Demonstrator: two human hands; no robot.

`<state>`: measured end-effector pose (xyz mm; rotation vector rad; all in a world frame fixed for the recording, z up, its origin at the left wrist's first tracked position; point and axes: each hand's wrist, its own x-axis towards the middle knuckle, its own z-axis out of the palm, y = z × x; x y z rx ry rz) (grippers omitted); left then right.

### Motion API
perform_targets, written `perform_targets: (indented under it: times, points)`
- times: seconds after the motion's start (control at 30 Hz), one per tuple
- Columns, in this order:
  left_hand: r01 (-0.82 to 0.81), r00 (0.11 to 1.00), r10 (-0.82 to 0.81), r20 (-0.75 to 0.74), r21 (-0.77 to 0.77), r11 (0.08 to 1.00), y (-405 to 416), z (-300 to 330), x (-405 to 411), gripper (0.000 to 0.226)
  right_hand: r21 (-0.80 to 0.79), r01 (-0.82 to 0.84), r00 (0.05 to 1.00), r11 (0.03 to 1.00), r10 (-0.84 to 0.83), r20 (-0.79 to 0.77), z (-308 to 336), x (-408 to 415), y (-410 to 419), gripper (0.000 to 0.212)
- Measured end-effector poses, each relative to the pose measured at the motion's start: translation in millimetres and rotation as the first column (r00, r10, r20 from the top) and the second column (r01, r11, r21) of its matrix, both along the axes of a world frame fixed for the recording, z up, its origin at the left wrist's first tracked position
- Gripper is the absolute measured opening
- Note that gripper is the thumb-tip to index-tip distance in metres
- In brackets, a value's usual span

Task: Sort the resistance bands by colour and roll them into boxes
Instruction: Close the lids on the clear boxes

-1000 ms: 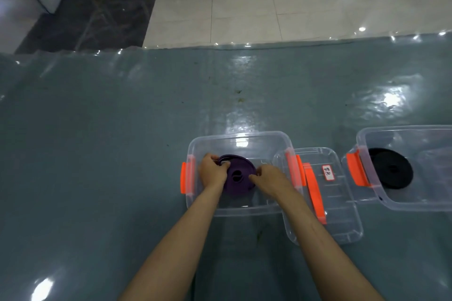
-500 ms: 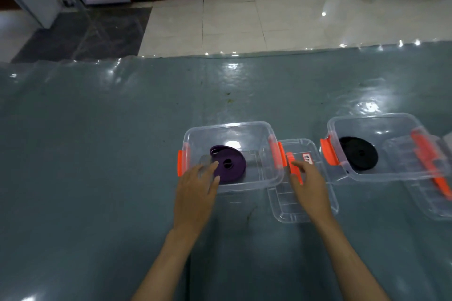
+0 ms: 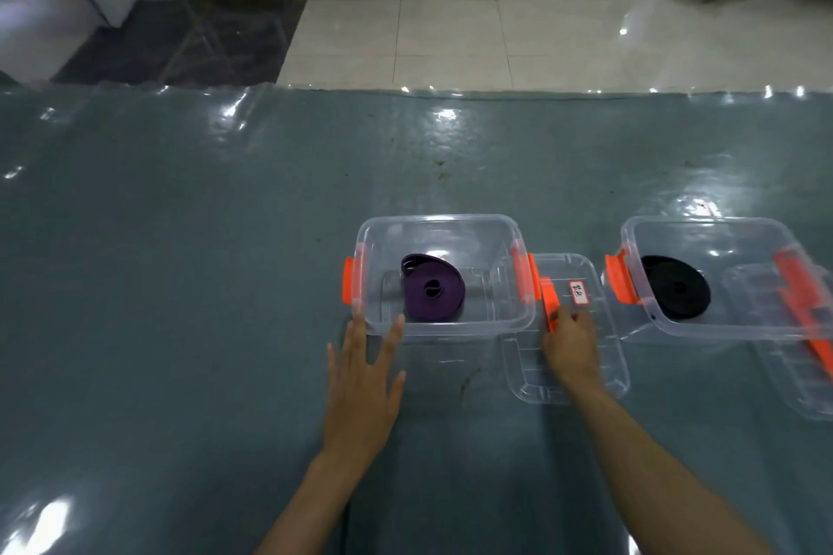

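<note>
Since purple band (image 3: 432, 294) already lies coiled flat on the floor of left box (image 3: 444, 329), apparently rolled so as to fit inside, closing looks like the step in hand. Left hand (image 3: 363, 383) spread open, fingers straight, tips at near wall of that box, probably to steady it while the cover comes over. Right hand (image 3: 570, 345) laid on lid (image 3: 599, 374), which sits on the surface just right of the box, within easy reach; fingers curled about the near end of its orange handle (image 3: 547, 293), seemingly a grip for lifting. White label (image 3: 578, 293) on the lid, writing too small to read. Farther right, black band (image 3: 676, 294) coiled in second box (image 3: 703, 329), kept apart by colour, its own lid (image 3: 793, 356) leaning against it, still uncovered.
</note>
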<state>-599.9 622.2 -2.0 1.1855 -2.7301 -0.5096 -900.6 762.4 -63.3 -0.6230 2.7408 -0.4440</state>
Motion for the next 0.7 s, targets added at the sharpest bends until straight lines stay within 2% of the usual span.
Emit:
perform_targets:
  times: [0.1,0.23,0.5,0.7]
  points:
    - [0.004,1.000,-0.004,-0.022,0.029,1.000,-1.4,-0.6,1.2,0.089,-0.007,0.010,0.999,1.000,-0.010,0.035,3.9,-5.0,1.0,0.019]
    - [-0.003,1.000,0.003,-0.013,0.043,0.999,-1.5,0.2,1.4,0.096,0.007,0.087,0.987,0.996,-0.087,0.135,15.7,-6.3,8.0,0.045]
    - [-0.001,1.000,0.000,0.016,0.065,0.998,-0.8,9.3,4.1,0.096,0.014,0.139,0.975,0.990,-0.140,0.175,27.6,38.3,70.8,0.022]
    - [0.026,0.999,-0.030,0.043,0.079,0.997,-2.9,10.5,7.9,0.095,-0.104,0.201,0.957,0.974,-0.173,0.232,25.5,82.4,120.5,0.019]
